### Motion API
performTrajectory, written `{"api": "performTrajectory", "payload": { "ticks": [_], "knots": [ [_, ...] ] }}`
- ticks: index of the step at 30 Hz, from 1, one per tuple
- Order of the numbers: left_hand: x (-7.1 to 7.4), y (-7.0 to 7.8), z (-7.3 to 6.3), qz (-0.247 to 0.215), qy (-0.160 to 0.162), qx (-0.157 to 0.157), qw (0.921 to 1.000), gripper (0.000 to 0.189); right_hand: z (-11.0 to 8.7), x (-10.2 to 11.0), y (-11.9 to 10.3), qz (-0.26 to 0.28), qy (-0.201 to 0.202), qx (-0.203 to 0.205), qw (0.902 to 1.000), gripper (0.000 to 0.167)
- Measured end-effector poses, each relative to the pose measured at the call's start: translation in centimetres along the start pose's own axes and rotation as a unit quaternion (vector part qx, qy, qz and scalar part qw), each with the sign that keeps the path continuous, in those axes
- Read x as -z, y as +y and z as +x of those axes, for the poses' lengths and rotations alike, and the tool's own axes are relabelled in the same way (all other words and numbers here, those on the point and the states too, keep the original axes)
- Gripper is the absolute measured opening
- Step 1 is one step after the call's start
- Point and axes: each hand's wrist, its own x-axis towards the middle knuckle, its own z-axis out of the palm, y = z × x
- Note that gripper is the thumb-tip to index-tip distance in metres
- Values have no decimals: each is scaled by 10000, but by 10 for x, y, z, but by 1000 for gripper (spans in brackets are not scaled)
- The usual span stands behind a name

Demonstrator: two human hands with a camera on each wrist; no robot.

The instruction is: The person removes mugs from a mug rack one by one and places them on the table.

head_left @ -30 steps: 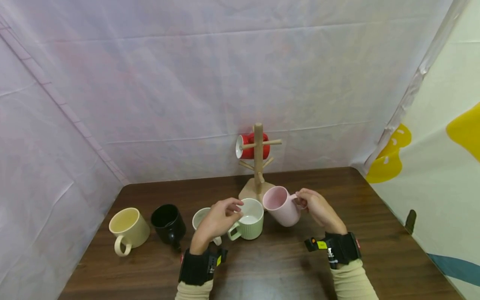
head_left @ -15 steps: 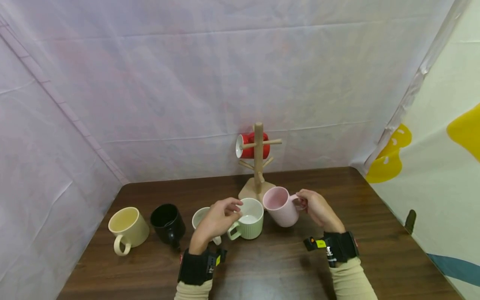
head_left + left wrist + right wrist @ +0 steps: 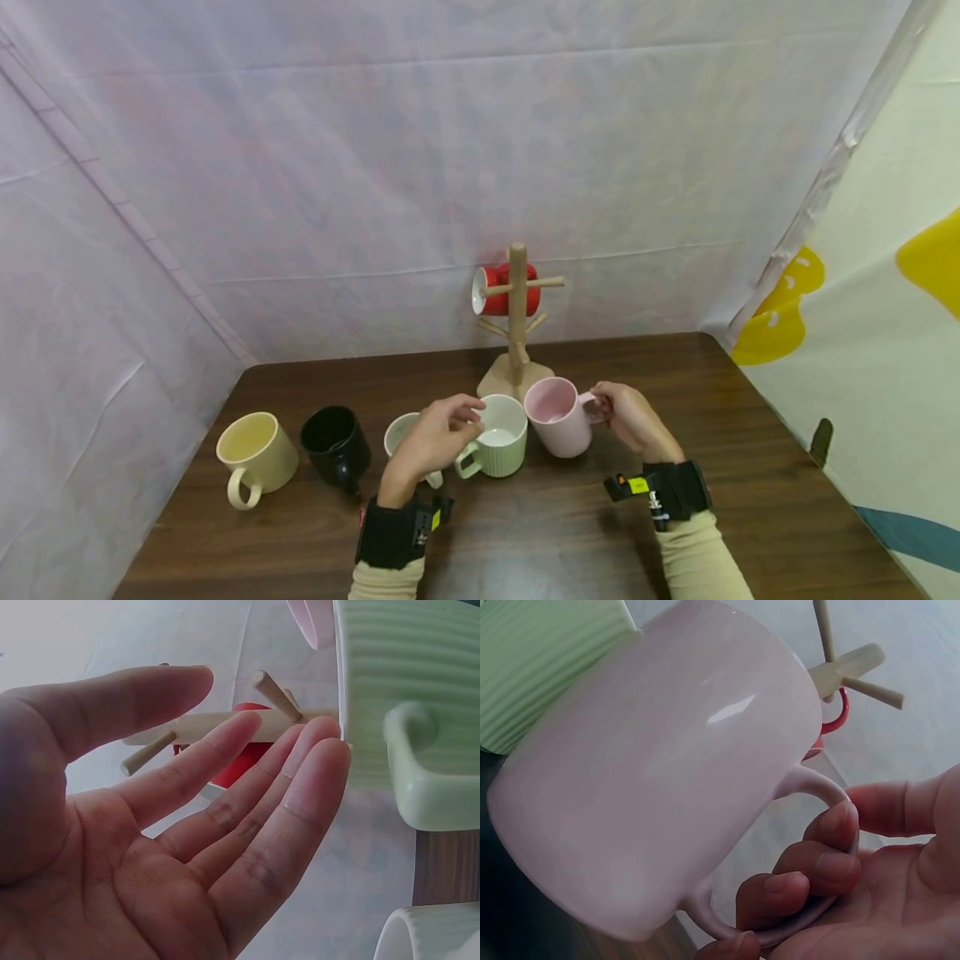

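Observation:
My right hand [image 3: 636,418] grips the handle of a pink mug [image 3: 566,435], with fingers curled through the loop in the right wrist view. The mug's mouth faces up and it leans slightly left, close beside a ribbed light green mug [image 3: 508,460]. Whether the pink mug's base touches the table cannot be told. Over the green mug's left rim hovers my left hand [image 3: 429,443], fingers loosely extended and holding nothing. In the left wrist view its fingertips are close to the green mug [image 3: 409,682]. A pale mug [image 3: 394,434] is partly hidden behind the left hand.
Behind the mugs stands a wooden mug tree [image 3: 517,333] with a red mug [image 3: 495,302] hanging on it. A black mug [image 3: 337,457] and a yellow mug [image 3: 273,458] stand on the left of the brown table [image 3: 525,542]. White cloth walls [image 3: 375,200] enclose the back and sides.
The pink mug has come down slightly and stands more upright, its lower part shifting left. My right hand has moved slightly left with it. The left hand stays where it was.

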Motion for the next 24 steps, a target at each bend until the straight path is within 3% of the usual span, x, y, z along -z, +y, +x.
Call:
{"api": "performTrajectory", "payload": {
  "ticks": [13,24],
  "knots": [
    [0,-3,1,-157,78,11,9998,26,5,5,8,128,-9,-138,9998,31],
    [3,-2,-1,-204,49,-23,9998,26,14,12,21,323,-250,-189,9990,32]
  ]
}}
